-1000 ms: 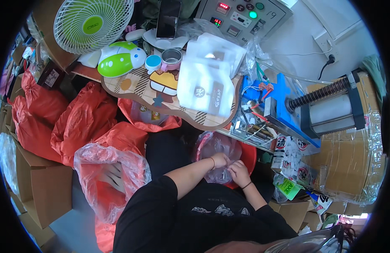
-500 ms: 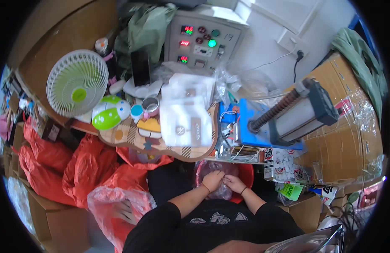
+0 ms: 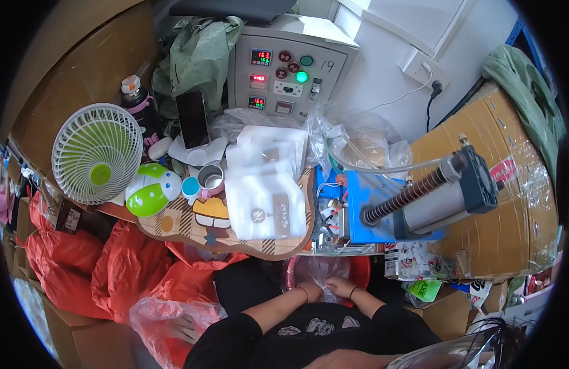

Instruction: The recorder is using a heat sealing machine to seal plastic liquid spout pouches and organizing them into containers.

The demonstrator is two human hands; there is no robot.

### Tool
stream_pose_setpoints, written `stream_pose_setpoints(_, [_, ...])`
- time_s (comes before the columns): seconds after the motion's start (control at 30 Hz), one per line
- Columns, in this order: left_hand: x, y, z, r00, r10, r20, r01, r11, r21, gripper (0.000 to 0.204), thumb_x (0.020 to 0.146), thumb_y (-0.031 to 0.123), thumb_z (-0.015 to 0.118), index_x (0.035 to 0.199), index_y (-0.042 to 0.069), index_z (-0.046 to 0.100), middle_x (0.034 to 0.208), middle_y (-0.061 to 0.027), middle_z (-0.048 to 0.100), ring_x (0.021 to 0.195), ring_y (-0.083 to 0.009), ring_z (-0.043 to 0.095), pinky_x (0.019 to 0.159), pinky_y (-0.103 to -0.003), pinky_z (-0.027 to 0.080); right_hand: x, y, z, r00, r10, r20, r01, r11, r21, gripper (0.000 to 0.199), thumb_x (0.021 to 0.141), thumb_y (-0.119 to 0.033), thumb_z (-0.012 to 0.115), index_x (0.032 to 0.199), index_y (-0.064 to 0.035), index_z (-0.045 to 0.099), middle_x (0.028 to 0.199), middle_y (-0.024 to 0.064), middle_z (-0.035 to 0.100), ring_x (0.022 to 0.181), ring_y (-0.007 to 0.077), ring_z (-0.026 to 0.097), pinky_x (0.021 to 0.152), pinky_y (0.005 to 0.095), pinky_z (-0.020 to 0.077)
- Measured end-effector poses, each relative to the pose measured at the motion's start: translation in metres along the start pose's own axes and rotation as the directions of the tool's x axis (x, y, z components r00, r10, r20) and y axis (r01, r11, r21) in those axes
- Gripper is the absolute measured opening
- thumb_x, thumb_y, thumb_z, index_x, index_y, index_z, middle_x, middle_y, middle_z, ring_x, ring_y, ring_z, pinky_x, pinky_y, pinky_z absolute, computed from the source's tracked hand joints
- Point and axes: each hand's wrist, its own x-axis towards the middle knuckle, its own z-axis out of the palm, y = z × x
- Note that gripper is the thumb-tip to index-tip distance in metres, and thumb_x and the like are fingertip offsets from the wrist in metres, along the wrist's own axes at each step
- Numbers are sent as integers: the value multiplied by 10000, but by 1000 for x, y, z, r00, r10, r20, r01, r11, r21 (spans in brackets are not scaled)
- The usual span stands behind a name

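Note:
Low in front of my body, my left hand (image 3: 311, 291) and my right hand (image 3: 340, 286) are close together over a red tub (image 3: 360, 268). The fingers of both are closed on a clear plastic bag (image 3: 318, 267) that lies in the tub. The fingertips are partly hidden behind the hands, and I cannot make out what the bag holds. Just beyond, a stack of white printed pouches (image 3: 266, 209) rests on a patterned board (image 3: 173, 230) at the table's front edge.
A blue-based press with a spring and cylinder (image 3: 395, 209) stands right of the pouches. Behind is a grey control box (image 3: 284, 67) with lit displays. A white fan (image 3: 98, 154), a phone (image 3: 192, 118) and a cup (image 3: 210, 177) sit left. Red bags (image 3: 130, 264) fill the lower left; a carton (image 3: 481, 221) stands right.
My view has tilted up a little, so the table things sit lower. Both hands have drawn slightly nearer my body, still on the clear bag.

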Motion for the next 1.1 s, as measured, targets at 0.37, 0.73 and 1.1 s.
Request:
stream_pose_setpoints(0.37, [5, 6, -17, 993, 36, 114, -29, 998, -57, 332, 875, 393, 609, 1077, 155, 721, 1061, -144, 716, 992, -349, 685, 872, -468, 524, -10, -51, -14, 949, 307, 70, -312, 948, 61, 470, 842, -299, 728, 1208, -63, 554, 1018, 138, 686, 980, 273, 656, 856, 399, 505])
stream_pose_setpoints(0.73, [-71, 2, -75, 731, -436, -525, 270, 891, -364, 483, 957, 506, 504, 1128, 89, 678, 1009, -229, 690, 976, -398, 667, 871, -458, 540, -96, -57, -27, 944, 319, -79, -233, 818, 526, 214, 935, -252, 668, 1024, -64, 618, 865, 13, 637, 803, 126, 586, 733, 305, 488])
stream_pose_setpoints(1.1, [-32, -36, -15, 653, -648, -392, 372, 725, -579, 607, 983, 520, 451, 1278, -6, 526, 1243, -292, 608, 1144, -433, 606, 1006, -480, 468, -168, -88, 7, 830, 476, -290, -81, 618, 782, 176, 935, -164, 640, 1063, -44, 627, 889, -9, 607, 824, 90, 551, 748, 266, 466])
